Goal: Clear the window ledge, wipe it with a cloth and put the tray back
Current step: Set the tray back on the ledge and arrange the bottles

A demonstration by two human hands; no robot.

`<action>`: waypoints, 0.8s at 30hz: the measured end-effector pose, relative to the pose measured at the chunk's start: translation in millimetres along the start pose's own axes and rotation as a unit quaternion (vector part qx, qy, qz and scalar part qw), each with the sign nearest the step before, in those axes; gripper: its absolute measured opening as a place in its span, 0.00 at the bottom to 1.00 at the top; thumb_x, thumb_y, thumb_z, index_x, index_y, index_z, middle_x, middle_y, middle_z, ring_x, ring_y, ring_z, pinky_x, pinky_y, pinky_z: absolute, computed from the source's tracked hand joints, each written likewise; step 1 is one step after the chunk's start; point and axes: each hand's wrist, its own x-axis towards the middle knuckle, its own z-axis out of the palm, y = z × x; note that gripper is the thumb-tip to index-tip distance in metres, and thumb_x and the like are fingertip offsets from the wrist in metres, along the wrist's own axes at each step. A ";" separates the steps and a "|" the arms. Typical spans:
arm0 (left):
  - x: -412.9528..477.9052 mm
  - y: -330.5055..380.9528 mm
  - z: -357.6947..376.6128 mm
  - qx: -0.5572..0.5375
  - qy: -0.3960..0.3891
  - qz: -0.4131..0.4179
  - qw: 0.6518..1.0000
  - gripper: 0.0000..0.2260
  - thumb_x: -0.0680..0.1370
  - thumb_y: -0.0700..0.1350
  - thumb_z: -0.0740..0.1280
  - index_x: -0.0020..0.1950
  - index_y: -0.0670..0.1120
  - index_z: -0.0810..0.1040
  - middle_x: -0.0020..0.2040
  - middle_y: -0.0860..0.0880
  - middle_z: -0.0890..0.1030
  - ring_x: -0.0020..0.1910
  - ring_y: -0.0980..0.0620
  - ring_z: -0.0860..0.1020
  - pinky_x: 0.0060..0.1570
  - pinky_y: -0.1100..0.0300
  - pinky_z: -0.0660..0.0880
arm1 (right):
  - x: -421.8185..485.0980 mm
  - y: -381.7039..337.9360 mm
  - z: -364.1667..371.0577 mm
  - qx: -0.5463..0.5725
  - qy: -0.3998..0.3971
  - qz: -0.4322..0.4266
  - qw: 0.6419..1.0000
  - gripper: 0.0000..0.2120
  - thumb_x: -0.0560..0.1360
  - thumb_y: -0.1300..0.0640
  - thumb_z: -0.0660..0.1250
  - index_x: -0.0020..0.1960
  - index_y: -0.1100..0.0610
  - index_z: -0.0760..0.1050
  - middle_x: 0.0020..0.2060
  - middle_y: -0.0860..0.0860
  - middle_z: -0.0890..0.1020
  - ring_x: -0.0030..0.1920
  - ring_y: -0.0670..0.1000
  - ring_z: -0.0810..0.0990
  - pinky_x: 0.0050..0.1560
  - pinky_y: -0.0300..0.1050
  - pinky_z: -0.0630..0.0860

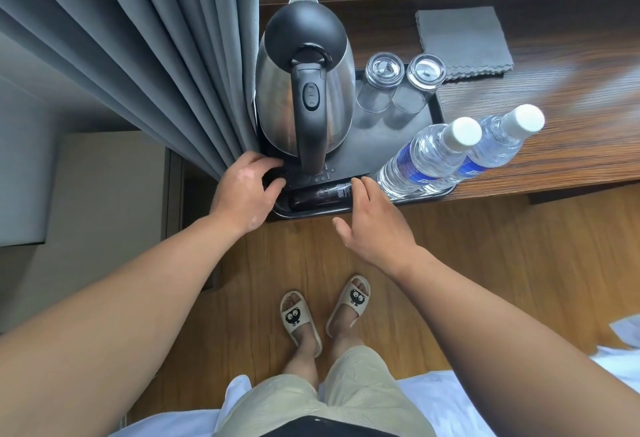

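Note:
A black tray sits at the left end of the wooden ledge. It carries a steel kettle, two upturned glasses, two water bottles and a black remote along its near rim. My left hand curls round the tray's front left corner, its fingers on the tray. My right hand lies with straight fingers against the tray's near edge beside the remote. A folded grey cloth lies on the ledge behind the tray.
A grey curtain hangs down at the left and touches the kettle and tray. Below the ledge is a wood floor with my feet in slippers. White bedding lies at the bottom edge.

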 end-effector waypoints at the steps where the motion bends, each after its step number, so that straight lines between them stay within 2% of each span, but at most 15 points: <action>1: -8.7 0.1 -1.8 -0.015 0.014 0.002 1.000 0.14 0.80 0.47 0.70 0.65 0.47 0.80 0.57 0.50 0.77 0.54 0.50 0.76 0.60 0.56 0.74 | -0.5 0.7 -0.1 -0.005 0.000 -0.002 1.000 0.31 0.78 0.46 0.69 0.72 0.62 0.65 0.63 0.56 0.71 0.65 0.58 0.73 0.68 0.52 0.72; 3: -26.8 0.6 -4.2 -0.034 0.011 0.014 0.999 0.16 0.79 0.48 0.70 0.66 0.47 0.79 0.55 0.52 0.77 0.52 0.53 0.75 0.59 0.53 0.76 | -2.3 1.8 -1.8 -0.015 -0.008 -0.003 1.000 0.33 0.79 0.45 0.68 0.75 0.63 0.63 0.67 0.57 0.70 0.68 0.59 0.72 0.70 0.53 0.70; 6: -51.1 1.8 -1.1 -0.007 -0.056 0.020 0.998 0.22 0.80 0.55 0.68 0.72 0.50 0.73 0.62 0.51 0.78 0.61 0.52 0.75 0.65 0.52 0.74 | -6.7 4.3 -5.1 -0.016 -0.025 0.001 1.000 0.37 0.80 0.44 0.66 0.80 0.63 0.57 0.77 0.60 0.64 0.76 0.60 0.66 0.76 0.52 0.64; 8: -60.9 1.7 3.5 0.009 -0.075 0.002 0.997 0.24 0.79 0.57 0.67 0.74 0.53 0.71 0.63 0.51 0.78 0.62 0.52 0.75 0.65 0.52 0.75 | -9.0 6.8 -6.9 -0.018 -0.033 0.001 0.999 0.38 0.81 0.44 0.65 0.81 0.62 0.55 0.80 0.59 0.61 0.78 0.59 0.63 0.78 0.51 0.61; 13: -63.7 4.9 9.9 0.008 -0.078 -0.025 0.997 0.27 0.79 0.59 0.66 0.76 0.56 0.65 0.66 0.52 0.77 0.59 0.50 0.77 0.63 0.52 0.76 | -10.1 9.8 -7.1 -0.006 -0.031 0.004 1.000 0.38 0.80 0.46 0.66 0.81 0.62 0.54 0.79 0.58 0.62 0.78 0.58 0.64 0.78 0.50 0.61; 16: -63.9 8.9 14.2 0.002 -0.092 -0.040 0.995 0.27 0.79 0.58 0.66 0.77 0.57 0.62 0.69 0.53 0.76 0.60 0.50 0.76 0.64 0.51 0.76 | -10.1 10.1 -5.3 0.006 -0.032 0.004 0.999 0.39 0.80 0.46 0.66 0.82 0.61 0.52 0.81 0.57 0.60 0.80 0.57 0.59 0.80 0.50 0.57; 20: -66.6 13.7 18.4 -0.048 -0.094 -0.058 0.993 0.27 0.79 0.56 0.68 0.77 0.57 0.64 0.69 0.55 0.76 0.58 0.51 0.75 0.63 0.50 0.76 | -12.1 10.5 -5.1 0.028 -0.032 -0.004 0.999 0.40 0.81 0.48 0.67 0.83 0.59 0.51 0.82 0.54 0.57 0.82 0.52 0.54 0.82 0.47 0.50; 24: -68.4 18.6 20.6 -0.086 -0.077 -0.080 0.990 0.26 0.78 0.54 0.70 0.75 0.57 0.67 0.64 0.56 0.78 0.56 0.53 0.76 0.60 0.54 0.77 | -11.9 11.1 -4.3 0.062 -0.023 -0.001 0.998 0.40 0.79 0.48 0.70 0.83 0.58 0.53 0.82 0.52 0.59 0.82 0.52 0.55 0.81 0.47 0.53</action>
